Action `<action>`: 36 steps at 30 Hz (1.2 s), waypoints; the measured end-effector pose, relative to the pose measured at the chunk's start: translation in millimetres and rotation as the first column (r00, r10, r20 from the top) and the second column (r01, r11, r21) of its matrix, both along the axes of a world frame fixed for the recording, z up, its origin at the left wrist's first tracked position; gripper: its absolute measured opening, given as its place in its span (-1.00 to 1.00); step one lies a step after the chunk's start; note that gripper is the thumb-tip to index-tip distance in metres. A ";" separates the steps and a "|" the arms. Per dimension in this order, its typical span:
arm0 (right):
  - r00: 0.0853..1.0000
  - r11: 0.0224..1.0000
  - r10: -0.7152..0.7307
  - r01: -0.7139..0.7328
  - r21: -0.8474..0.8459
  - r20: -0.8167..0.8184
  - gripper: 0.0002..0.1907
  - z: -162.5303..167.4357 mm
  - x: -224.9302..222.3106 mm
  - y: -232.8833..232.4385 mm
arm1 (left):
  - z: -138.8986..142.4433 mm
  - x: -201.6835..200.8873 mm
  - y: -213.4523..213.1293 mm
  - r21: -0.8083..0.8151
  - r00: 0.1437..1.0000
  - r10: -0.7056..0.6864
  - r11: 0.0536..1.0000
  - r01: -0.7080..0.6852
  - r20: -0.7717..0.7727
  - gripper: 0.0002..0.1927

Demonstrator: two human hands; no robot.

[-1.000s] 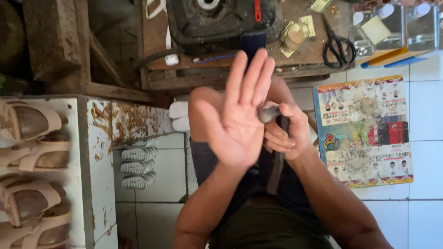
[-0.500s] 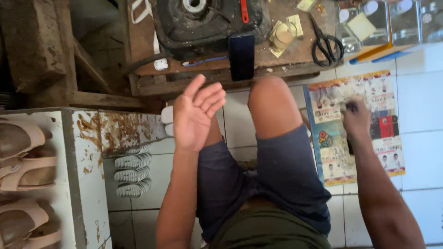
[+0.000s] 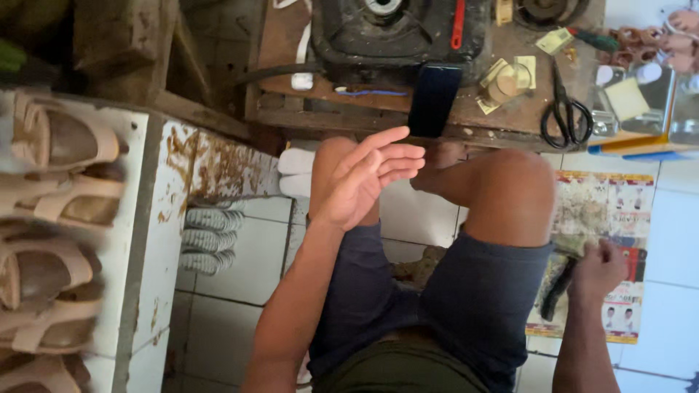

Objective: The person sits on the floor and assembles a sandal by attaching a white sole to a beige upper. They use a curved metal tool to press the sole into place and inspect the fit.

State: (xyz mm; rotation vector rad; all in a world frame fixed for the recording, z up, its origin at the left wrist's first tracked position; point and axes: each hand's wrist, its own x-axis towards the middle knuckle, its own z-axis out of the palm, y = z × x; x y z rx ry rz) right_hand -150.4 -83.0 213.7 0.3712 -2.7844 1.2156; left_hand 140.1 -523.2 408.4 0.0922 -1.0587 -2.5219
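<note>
The person wears dark navy shorts (image 3: 378,306) of a plain, slightly faded cloth, cut to end just above the knees, with a stitched hem showing on the right leg. Above the waistband sits the lower edge of an olive-green top (image 3: 400,371), plain and without any print that I can make out. Both arms are bare from the elbows down, with no sleeves, watch or bands in sight. The left hand (image 3: 360,182) and right hand (image 3: 598,268) carry no gloves, and I can see no rings. Both knees and the shins below them are uncovered; the feet are out of sight.
</note>
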 end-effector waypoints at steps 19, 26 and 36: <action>0.744 0.696 0.649 -0.665 -0.271 -0.157 -0.82 156.8 -84.8 -294.6 | -1.3 5.6 -18.9 0.077 0.997 -0.081 0.994 0.082 -0.019 -0.44; 0.712 0.762 0.583 -0.646 -0.040 -0.390 -0.82 122.5 -163.1 -373.1 | 4.6 -4.2 -17.7 0.097 0.993 -0.121 0.988 0.119 0.010 -0.40; 0.777 0.788 0.616 -0.601 0.137 -0.129 -0.69 121.7 -168.1 -412.5 | 8.3 -12.3 -21.1 0.091 0.985 -0.164 0.983 0.159 0.047 -0.42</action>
